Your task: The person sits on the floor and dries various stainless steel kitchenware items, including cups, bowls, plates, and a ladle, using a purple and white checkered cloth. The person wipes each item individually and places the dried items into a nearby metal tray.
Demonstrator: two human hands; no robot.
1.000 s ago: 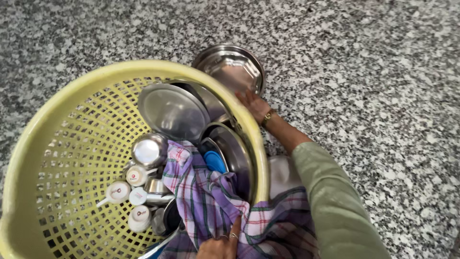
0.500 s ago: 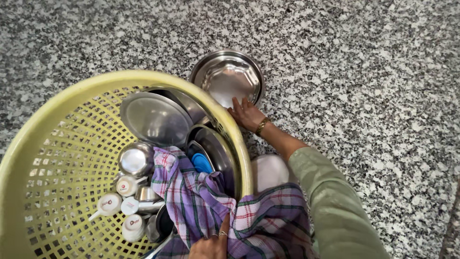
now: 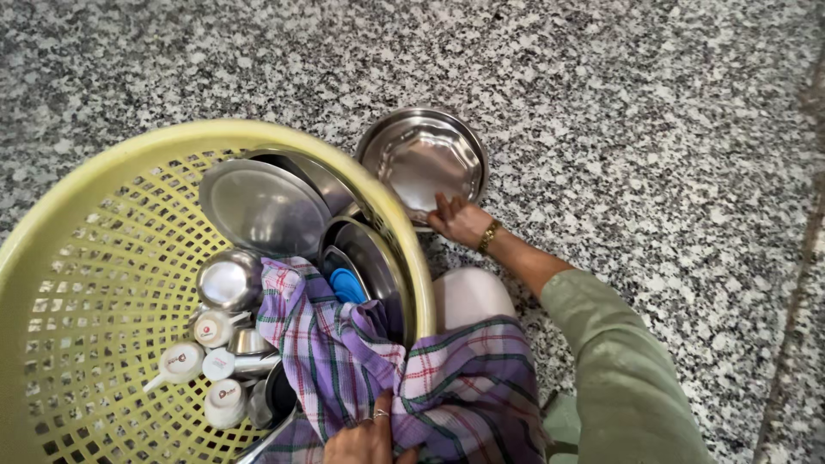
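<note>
My right hand reaches over the speckled granite floor, and its fingers hold the near rim of a round steel plate that lies flat just outside the basket. At the bottom edge my left hand, with rings on it, grips a purple plaid cloth. The cloth drapes over the rim of a yellow plastic basket and over my lap.
Inside the basket lean several steel plates, with a steel bowl, several small white cups and a blue item. My knee presses against the basket's right side. Granite floor spreads all around.
The view has shifted, so the basket and plate sit lower in frame. My right hand stays at the plate's rim and my left hand keeps hold of the cloth.
</note>
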